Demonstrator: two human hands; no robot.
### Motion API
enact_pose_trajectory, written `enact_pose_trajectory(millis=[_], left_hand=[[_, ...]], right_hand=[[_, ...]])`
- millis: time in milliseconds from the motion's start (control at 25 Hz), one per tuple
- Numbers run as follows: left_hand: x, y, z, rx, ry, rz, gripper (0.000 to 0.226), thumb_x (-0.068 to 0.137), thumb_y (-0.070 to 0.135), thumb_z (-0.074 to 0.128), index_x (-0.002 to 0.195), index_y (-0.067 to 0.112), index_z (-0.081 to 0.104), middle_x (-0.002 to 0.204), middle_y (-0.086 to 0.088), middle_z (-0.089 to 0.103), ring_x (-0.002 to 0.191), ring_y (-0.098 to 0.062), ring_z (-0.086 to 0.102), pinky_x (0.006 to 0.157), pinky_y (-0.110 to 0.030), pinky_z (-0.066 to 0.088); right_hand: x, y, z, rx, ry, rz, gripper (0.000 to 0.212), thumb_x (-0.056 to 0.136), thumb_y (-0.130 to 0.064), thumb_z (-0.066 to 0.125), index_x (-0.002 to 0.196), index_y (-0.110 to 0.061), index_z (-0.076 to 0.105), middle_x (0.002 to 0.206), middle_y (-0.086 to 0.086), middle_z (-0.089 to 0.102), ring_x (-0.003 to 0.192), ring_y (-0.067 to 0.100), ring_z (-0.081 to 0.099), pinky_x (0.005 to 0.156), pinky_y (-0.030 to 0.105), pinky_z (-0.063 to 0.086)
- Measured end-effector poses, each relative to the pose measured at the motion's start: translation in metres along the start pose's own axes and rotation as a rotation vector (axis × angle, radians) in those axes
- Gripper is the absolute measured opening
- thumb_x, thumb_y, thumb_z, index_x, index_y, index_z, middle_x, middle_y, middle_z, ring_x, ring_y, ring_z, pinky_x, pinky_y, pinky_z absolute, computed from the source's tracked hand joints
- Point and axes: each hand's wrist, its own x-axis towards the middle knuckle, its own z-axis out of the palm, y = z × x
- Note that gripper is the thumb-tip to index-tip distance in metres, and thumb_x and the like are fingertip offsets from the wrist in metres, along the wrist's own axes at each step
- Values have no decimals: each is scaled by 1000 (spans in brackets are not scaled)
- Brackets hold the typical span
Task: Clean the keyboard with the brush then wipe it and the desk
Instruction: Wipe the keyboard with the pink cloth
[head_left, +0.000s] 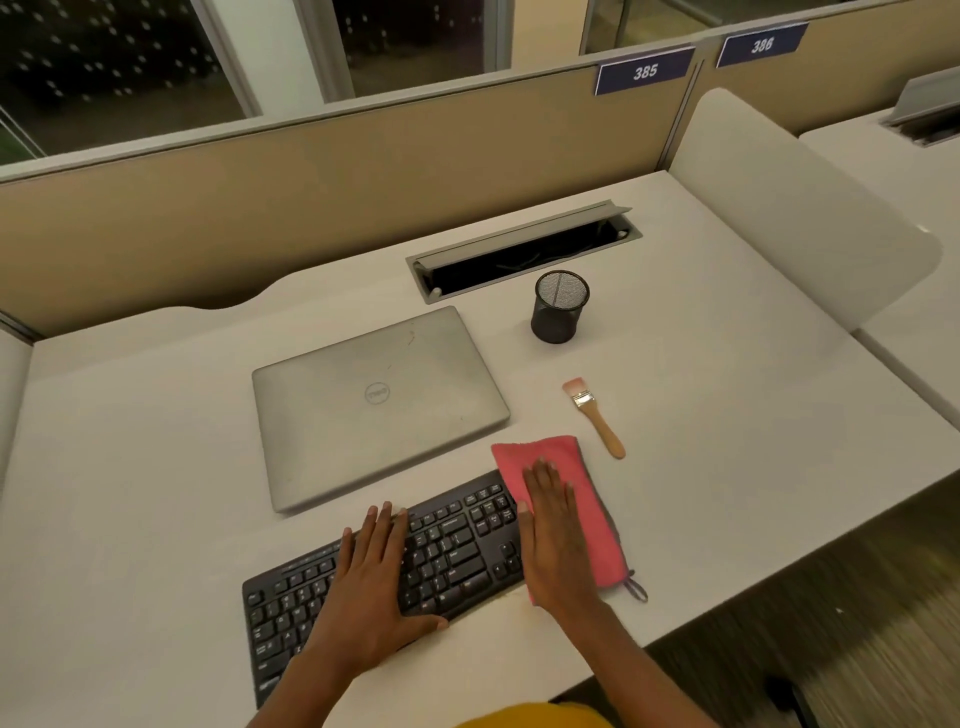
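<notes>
A black keyboard (452, 551) lies slanted on the white desk (156, 467) near its front edge. My left hand (374, 587) rests flat on the keyboard's middle, fingers spread, holding nothing. My right hand (556, 535) presses flat on a pink cloth (597, 514) that covers the keyboard's right end and the desk beside it. A small brush (595, 415) with a wooden handle and pale bristles lies on the desk beyond the cloth, apart from both hands.
A shut silver laptop (374, 405) lies just behind the keyboard. A black mesh pen cup (560, 314) stands behind the brush. An open cable tray (524, 254) is set in the desk near the beige partition (311, 192). The desk edge runs diagonally at the right.
</notes>
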Motion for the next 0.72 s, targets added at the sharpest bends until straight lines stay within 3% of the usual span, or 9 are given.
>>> enact_pose_trajectory(millis=[120, 320, 560, 720], left_hand=[[0, -4, -2, -49, 7, 5, 143, 66, 99, 53, 160, 29, -28, 170, 5, -29, 156, -15, -31, 128, -43, -18], [2, -2, -1, -71, 13, -13, 147, 66, 95, 60, 156, 28, -34, 171, 5, -28, 157, -17, -28, 128, -42, -19], [1, 0, -5, -168, 33, -22, 158, 63, 90, 71, 149, 27, -45, 167, 8, -31, 157, -15, -22, 127, -37, -18], [1, 1, -5, -206, 50, -1, 149, 65, 86, 65, 150, 26, -41, 167, 5, -31, 161, -19, -15, 126, -36, -17]], right_hand=[[4, -3, 17, -244, -4, -25, 56, 106, -39, 14, 159, -20, 13, 167, -3, 6, 154, 11, -4, 125, 45, 9], [6, -22, 38, -408, -48, -40, 59, 105, -39, 5, 158, -16, 15, 166, 3, 10, 154, 19, 0, 123, 45, 6], [0, -52, 62, -467, -116, -137, 57, 104, -33, 20, 156, -11, 22, 164, 9, 20, 153, 24, 15, 119, 44, 13], [-15, -76, 73, -481, -209, -270, 59, 98, -29, 25, 152, -6, 33, 159, 13, 32, 149, 26, 26, 119, 42, 11]])
